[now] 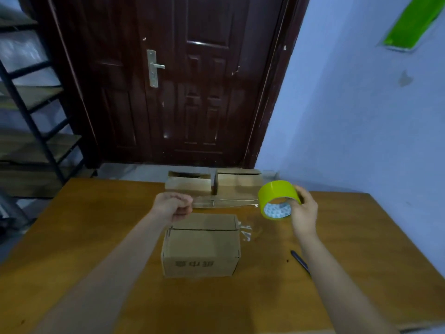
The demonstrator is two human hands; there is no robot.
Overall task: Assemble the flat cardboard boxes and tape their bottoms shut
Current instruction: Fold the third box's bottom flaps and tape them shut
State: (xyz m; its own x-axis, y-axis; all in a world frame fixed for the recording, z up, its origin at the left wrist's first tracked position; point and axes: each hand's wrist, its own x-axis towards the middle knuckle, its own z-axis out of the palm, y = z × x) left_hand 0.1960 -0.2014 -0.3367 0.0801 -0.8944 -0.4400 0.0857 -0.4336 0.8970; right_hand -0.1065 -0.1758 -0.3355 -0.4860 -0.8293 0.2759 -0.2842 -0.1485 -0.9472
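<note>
Blurred print on the cardboard box, only "中" legible

Dim, bluish light — soft blur, edges warped.

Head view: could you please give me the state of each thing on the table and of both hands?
Left hand: pinches the tape's free end.
Right hand: grips the tape roll.
Tape roll: lifted, a clear strip pulled out.
Near box: assembled, flaps closed on top, tape hanging at its right edge.
Far boxes: assembled, at the table's back edge.
Dark pen-like tool: lying untouched.
Door: closed.
</note>
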